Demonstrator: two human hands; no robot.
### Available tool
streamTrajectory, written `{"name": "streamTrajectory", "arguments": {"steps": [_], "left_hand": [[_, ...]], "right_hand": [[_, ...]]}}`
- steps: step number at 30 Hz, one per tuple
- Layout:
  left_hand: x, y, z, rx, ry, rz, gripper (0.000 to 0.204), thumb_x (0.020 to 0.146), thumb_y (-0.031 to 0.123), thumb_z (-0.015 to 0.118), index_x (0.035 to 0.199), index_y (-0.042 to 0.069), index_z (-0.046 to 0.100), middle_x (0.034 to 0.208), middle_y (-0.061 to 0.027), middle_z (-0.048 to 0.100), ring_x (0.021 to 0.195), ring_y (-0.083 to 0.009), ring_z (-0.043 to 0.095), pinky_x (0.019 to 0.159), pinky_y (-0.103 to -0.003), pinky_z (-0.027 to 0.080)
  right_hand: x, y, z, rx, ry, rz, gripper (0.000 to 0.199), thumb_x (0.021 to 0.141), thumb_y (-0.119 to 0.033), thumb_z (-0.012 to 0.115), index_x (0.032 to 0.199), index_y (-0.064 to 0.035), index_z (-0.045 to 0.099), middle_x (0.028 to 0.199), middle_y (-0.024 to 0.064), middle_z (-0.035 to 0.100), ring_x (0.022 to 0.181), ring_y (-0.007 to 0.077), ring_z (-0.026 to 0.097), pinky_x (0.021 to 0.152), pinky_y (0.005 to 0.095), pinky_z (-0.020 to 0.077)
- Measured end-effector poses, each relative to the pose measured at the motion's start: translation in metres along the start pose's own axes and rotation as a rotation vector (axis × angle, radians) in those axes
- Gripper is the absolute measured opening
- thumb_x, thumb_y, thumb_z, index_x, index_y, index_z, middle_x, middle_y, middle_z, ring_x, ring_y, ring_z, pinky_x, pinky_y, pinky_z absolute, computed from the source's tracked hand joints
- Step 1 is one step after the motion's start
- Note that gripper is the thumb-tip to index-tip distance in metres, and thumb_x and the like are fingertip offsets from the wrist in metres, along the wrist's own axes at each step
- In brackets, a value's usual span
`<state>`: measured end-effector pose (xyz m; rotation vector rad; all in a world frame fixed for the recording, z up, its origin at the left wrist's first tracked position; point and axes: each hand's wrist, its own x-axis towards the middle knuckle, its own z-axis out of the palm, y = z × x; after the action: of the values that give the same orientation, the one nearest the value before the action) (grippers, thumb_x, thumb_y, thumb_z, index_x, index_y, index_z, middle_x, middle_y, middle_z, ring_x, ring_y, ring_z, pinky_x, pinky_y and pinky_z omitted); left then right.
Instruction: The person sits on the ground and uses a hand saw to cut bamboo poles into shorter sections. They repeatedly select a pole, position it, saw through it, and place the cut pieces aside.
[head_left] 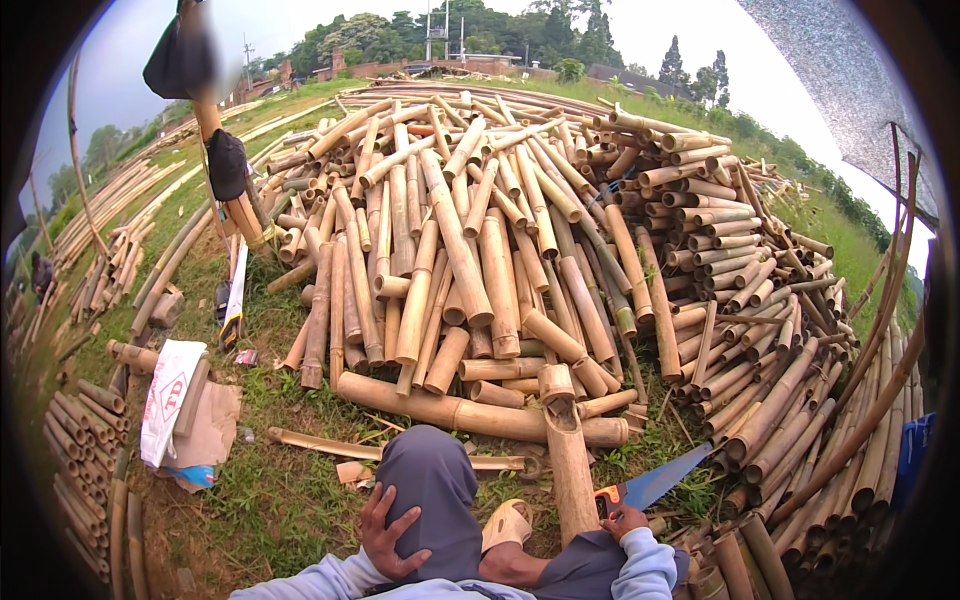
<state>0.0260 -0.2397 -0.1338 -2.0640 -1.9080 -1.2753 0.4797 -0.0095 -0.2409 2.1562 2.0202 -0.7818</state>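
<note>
My left hand lies flat and loose on my left knee, gripping nothing, while my right hand is clenched around the orange handle of a hand saw whose blue blade angles up and away to my right, off the wood. Between my legs, just beside a tan sandal, a short bamboo length stands tilted away from me, its far end leaning against a long pole that lies crosswise on the grass. To saw it well, I judge I should brace the piece with my free hand or my foot so it cannot roll, lay the teeth square across the stalk, and begin with light strokes so the skin does not splinter. A thin split strip lies on the ground near my knee, and off to my left a white sack rests on brown cardboard. Beyond the pole rises a big heap of cut bamboo, ends pointing every way. Farther left, dark cloth hangs on an upright post, with trees and buildings along the skyline.
</note>
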Motion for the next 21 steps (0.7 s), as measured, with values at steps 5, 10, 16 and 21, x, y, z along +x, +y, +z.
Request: {"name": "streamTrajectory", "arguments": {"steps": [5,10,16,21], "left_hand": [[0.0021,0.0023,0.0005,0.0,0.007,-0.008,0.07,0.08,0.053,0.076,0.137,0.015,0.064,0.155,-0.0246,0.041,0.143,-0.0513,0.037,0.113,-0.058,0.032],[0.0014,0.0019,-0.0002,0.008,-0.005,-0.012,0.07,0.079,0.054,0.076,0.137,0.016,0.064,0.155,-0.024,0.041,0.144,-0.051,0.036,0.113,-0.058,0.032],[0.001,0.0013,0.0007,0.01,-0.002,-0.015,0.071,0.079,0.054,0.077,0.137,0.017,0.064,0.155,-0.0234,0.041,0.144,-0.0501,0.036,0.114,-0.058,0.032],[0.0005,0.0009,0.0017,-0.001,-0.007,-0.021,0.071,0.079,0.054,0.077,0.137,0.017,0.064,0.156,-0.0233,0.04,0.145,-0.0502,0.035,0.114,-0.058,0.031]], "right_hand": [[0.0054,0.009,0.0055,0.0,0.025,-0.026,0.053,0.075,-0.051,0.085,0.108,-0.0109,0.073,0.113,0.0173,0.074,0.112,0.0377,0.068,0.099,0.0463,0.0526],[0.0041,0.0052,0.003,-0.01,0.006,-0.014,0.051,0.076,-0.051,0.085,0.107,-0.0117,0.073,0.113,0.0171,0.074,0.112,0.0374,0.068,0.099,0.0467,0.0527],[0.0016,0.0018,0.001,-0.016,0.006,-0.002,0.051,0.076,-0.051,0.085,0.106,-0.012,0.073,0.113,0.0167,0.074,0.113,0.0373,0.068,0.099,0.0469,0.0528],[0.004,0.0054,0.0038,-0.022,0.022,-0.016,0.051,0.076,-0.051,0.085,0.106,-0.0118,0.073,0.113,0.0166,0.074,0.112,0.0373,0.068,0.099,0.047,0.053]]}}
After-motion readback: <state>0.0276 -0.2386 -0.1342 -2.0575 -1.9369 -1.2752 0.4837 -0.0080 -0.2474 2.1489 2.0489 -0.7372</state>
